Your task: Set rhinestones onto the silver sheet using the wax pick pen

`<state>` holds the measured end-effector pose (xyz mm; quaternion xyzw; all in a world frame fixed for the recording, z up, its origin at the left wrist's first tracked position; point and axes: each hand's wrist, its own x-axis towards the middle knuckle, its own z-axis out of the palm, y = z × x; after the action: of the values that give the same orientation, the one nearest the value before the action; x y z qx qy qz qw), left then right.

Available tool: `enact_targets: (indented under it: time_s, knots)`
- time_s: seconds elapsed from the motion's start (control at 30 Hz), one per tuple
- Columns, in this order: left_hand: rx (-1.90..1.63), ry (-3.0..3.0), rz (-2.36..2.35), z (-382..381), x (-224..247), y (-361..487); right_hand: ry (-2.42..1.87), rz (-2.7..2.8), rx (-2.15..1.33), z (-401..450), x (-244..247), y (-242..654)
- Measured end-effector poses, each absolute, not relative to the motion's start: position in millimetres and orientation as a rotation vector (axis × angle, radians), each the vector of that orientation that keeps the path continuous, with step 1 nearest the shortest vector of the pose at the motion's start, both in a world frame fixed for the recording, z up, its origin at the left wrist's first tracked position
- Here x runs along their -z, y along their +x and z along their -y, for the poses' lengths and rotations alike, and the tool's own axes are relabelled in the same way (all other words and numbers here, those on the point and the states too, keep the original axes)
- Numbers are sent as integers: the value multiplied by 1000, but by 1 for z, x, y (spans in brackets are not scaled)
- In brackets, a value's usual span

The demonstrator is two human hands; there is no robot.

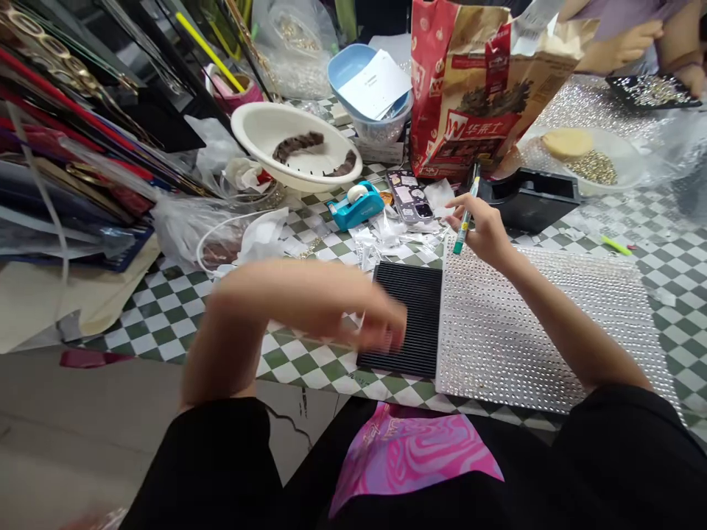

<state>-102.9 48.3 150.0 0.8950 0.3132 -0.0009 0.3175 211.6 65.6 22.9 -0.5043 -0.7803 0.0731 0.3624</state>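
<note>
My right hand (489, 228) holds a slim pen (467, 218) with a green end, a pale patterned barrel and a dark upper end. The pen tilts over the top left corner of a white sheet (544, 331) set with rows of shiny studs. My left hand (378, 316) hovers above a black ribbed board (412, 324), blurred by motion, its fingers bent downward. Whether anything is between them is smeared. The board lies against the left edge of the studded sheet.
A blue tape dispenser (356, 207), a patterned phone (409, 197) and a black holder (533, 199) stand behind. Further back are a white bowl (257, 118) and a red-brown snack bag (436, 88). Another person's hand (630, 48) shows at the top right.
</note>
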Motion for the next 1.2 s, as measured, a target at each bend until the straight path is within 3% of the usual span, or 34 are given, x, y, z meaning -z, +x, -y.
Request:
enact_targets:
  time_s: [0.07,0.17,0.27,0.5,0.63,0.93,1.07,1.2]
  knots:
    - [9,2353,-896,-69,-123,-73,-1316,1983,-215,-61,-24,214]
    - [-170,2389,-1441,-93,-66,-28,-1316,1960,-200,-48,-27,222]
    - [-166,2402,-1508,-109,-31,-6,-1369,1935,-179,-26,-32,235]
    - [-234,2431,-1318,-139,-71,-45,-1438,2336,-68,30,-11,192]
    - [-454,2430,-1276,-114,-89,-70,-1440,2410,-54,37,-1,156]
    - [-840,2492,-803,11,-74,-29,-1436,1939,-383,56,-27,161]
    - [-966,2459,-682,39,-65,-14,-1489,1827,-316,69,-29,190]
    - [-1098,2439,-875,74,-23,-33,-1568,1668,-94,84,-36,278]
